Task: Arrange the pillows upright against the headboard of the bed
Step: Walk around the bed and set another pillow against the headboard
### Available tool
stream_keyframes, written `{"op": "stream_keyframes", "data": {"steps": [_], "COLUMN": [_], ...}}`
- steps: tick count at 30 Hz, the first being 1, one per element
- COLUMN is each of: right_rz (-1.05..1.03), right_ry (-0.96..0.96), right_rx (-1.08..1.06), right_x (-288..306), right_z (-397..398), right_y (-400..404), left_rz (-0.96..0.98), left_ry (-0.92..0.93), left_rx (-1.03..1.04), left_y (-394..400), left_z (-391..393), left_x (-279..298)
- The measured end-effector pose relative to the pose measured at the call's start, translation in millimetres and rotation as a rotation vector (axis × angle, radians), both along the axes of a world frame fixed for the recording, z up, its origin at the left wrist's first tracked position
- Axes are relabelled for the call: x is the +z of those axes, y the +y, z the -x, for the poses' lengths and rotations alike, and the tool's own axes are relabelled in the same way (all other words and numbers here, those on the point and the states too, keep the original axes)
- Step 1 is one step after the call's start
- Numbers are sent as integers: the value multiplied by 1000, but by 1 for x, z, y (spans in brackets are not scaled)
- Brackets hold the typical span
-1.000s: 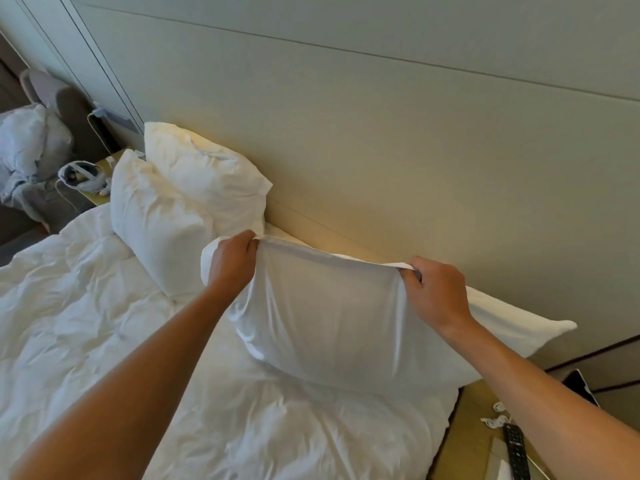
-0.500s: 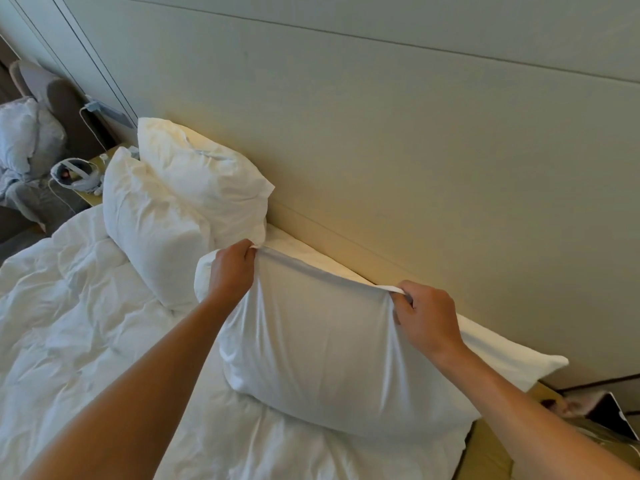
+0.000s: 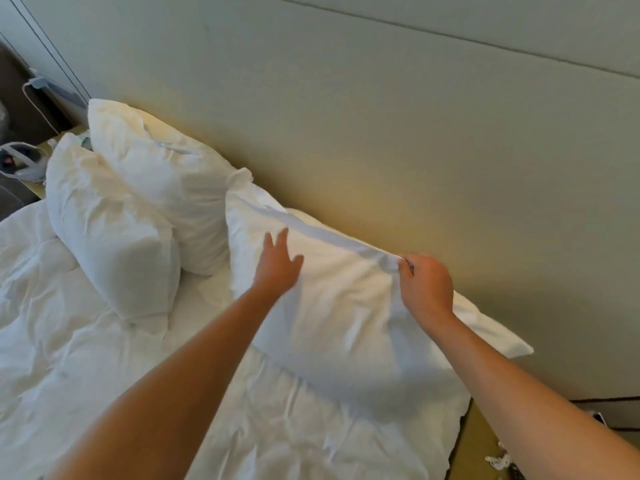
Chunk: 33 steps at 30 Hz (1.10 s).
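right hand (image 3: 425, 287) pinches the soft white pillow's (image 3: 332, 306) top edge along the beige headboard (image 3: 381, 133); left hand (image 3: 278, 263) hovers spread, nearer its left end.

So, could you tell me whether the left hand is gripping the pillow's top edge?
No, the left hand is open with fingers spread over the pillow.

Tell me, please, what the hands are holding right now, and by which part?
The right hand pinches the near pillow by its top edge. The left hand is open over the pillow's face, gripping nothing.
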State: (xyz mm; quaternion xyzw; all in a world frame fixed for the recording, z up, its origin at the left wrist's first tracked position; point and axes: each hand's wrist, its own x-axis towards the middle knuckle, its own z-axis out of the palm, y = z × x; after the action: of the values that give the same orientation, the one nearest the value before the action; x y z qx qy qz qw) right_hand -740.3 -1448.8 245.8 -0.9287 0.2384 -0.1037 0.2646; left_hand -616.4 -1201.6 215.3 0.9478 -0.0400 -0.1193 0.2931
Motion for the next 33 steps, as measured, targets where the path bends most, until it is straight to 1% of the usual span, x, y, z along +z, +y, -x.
{"op": "stream_keyframes", "data": {"steps": [2, 4, 6, 8, 10, 13, 17, 20, 24, 27, 33], "right_rz": [161, 305, 398, 443, 446, 375, 200, 163, 204, 70, -183], "right_ry": [69, 27, -51, -66, -27, 100, 359, 440, 325, 209, -56], "right_rx": [0, 29, 116, 237, 348, 448, 460, 464, 541, 521, 526], "right_x": [-11, -19, -23, -29, -35, -50, -79, -107, -137, -130, -87], "right_z": [-7, -14, -22, -34, -53, -90, -137, -148, -137, -130, -122], "right_y": [1, 2, 6, 10, 14, 21, 38, 53, 68, 79, 94], "left_rz": [-27, -25, -7, 13, 22, 27, 48, 72, 95, 116, 178], "left_ry": [128, 208, 238, 229, 207, 170, 144, 149, 192, 212, 188], "left_rx": [-12, -8, 5, 25, 38, 50, 82, 118, 161, 201, 229], "left_y": [-3, -3, -3, -2, -1, 1, 7, 13, 27, 38, 41], "left_z": [23, 38, 43, 44, 45, 49, 57, 69, 92, 111, 122], "left_x": [-34, -56, -69, -77, -84, -95, -107, -114, -124, -127, -113]}}
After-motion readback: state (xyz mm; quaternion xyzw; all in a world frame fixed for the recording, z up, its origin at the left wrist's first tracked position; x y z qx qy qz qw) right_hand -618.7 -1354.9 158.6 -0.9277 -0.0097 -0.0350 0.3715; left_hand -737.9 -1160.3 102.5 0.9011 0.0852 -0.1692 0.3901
